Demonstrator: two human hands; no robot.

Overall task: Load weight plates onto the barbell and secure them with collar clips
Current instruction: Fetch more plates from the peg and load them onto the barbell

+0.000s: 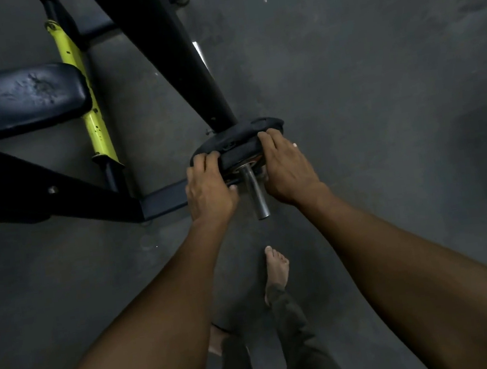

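A black weight plate [238,143] sits on the barbell's steel sleeve [255,192], whose bare end sticks out toward me. My left hand [208,186] grips the plate's left rim, fingers curled over its edge. On the right rim, my right hand [288,166] holds the plate the same way. The plate's far face rests close to the black rack upright [176,57]. The bar beyond the plate is hidden. No collar clip is in view.
A black padded bench [14,100] with a yellow frame post [85,96] stands at the left, and black base rails [83,199] run along the grey floor. My bare feet [275,273] are below the sleeve's end.
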